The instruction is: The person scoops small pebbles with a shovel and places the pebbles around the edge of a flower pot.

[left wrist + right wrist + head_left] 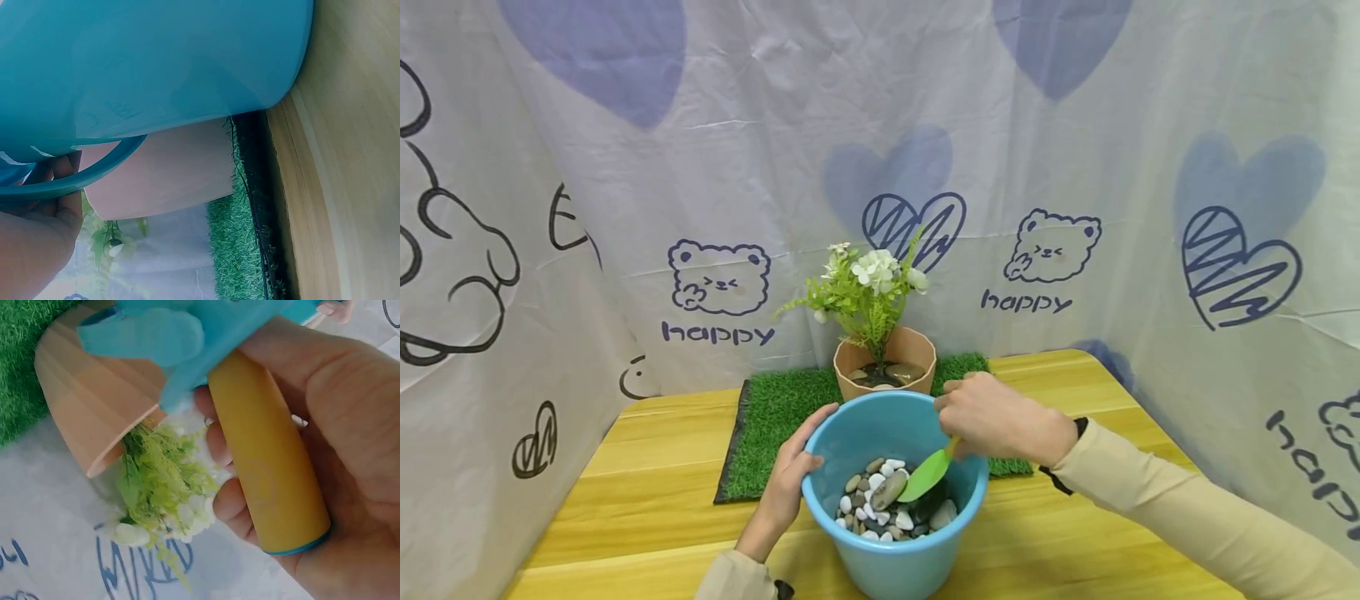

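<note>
A light blue bucket (895,567) stands near the table's front, with white, grey and brown pebbles (868,504) in its bottom. At its left rim my left hand (790,479) grips the edge, the fingers curled round the rim in the left wrist view. My right hand (992,417) is over the bucket's right side and holds a small toy trowel by its yellow handle (269,456). The trowel's green blade (927,475) reaches down inside the bucket, close beside a large oval stone (889,491). Where the blade's tip meets the stones is hard to make out.
Behind the bucket a peach flowerpot (846,379) holds a plant with white flowers (874,271). The pot stands on a green artificial-grass mat (775,433) on the yellow wooden table (655,492). White cloth (820,75) with hearts and bears hangs around the table.
</note>
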### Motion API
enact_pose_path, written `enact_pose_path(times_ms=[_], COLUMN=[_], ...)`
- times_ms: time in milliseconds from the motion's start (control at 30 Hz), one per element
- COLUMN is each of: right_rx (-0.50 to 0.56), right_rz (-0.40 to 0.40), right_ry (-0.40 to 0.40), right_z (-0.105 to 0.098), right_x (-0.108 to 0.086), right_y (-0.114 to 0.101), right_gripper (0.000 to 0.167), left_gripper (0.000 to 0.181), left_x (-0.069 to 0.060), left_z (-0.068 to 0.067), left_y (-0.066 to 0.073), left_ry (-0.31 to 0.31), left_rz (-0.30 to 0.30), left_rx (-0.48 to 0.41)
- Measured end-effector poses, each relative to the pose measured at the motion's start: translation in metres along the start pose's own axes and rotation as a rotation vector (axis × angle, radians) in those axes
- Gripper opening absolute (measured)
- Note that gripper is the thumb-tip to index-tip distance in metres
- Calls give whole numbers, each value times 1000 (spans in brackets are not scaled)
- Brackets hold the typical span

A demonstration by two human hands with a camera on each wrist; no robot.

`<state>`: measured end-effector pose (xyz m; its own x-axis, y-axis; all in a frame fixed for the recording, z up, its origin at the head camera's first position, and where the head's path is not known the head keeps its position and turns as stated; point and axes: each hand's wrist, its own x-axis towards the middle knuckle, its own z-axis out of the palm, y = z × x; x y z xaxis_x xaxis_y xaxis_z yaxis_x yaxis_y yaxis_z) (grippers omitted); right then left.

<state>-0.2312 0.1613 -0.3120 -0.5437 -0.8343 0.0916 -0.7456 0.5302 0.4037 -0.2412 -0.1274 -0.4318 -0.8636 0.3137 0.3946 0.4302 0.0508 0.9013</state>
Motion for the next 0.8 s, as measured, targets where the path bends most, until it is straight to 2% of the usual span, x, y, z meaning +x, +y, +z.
enact_pose_path(times_ms=[133,433,567,700,800], right_rx=[14,-7,45,102,104], right_rz=[-40,-32,-24,-43,-55], right_ry=[-11,62,90,86,83], right_z=[8,21,24,28,31], right_x=[4,9,11,16,21], right_y=[-3,0,4,5,4], right_gripper=[24,27,27,19,18], left_gripper=[71,71,71,70,71], left_x=[-1,-1,0,0,-1], left_z=[0,0,-1,-1,-2], left_y=[0,-1,-1,0,0], left_ry=[-8,0,9,5,5], left_rz=[-1,4,11,19,21], left_rx=[-3,14,31,35,39])
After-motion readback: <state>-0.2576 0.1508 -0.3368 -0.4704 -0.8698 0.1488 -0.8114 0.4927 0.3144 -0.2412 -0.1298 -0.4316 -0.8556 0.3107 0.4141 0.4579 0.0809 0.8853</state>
